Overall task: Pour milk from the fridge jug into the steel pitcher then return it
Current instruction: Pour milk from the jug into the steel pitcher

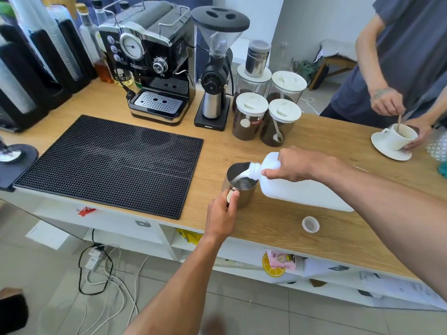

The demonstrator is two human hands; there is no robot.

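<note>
A white plastic milk jug (pixel 302 189) is tipped to the left over the wooden counter (pixel 278 228). My right hand (pixel 295 164) grips its handle near the neck. Milk streams from the jug's mouth into the steel pitcher (pixel 242 189), which stands upright near the counter's front edge. My left hand (pixel 222 213) holds the pitcher's handle from the front. The jug's white cap (pixel 310 224) lies loose on the counter, in front of the jug.
A black rubber mat (pixel 116 163) lies left of the pitcher. Behind stand an espresso machine (pixel 154 61), a grinder (pixel 215 73) and several lidded coffee jars (pixel 251 114). At the far right another person stirs a white cup (pixel 399 139) on a saucer.
</note>
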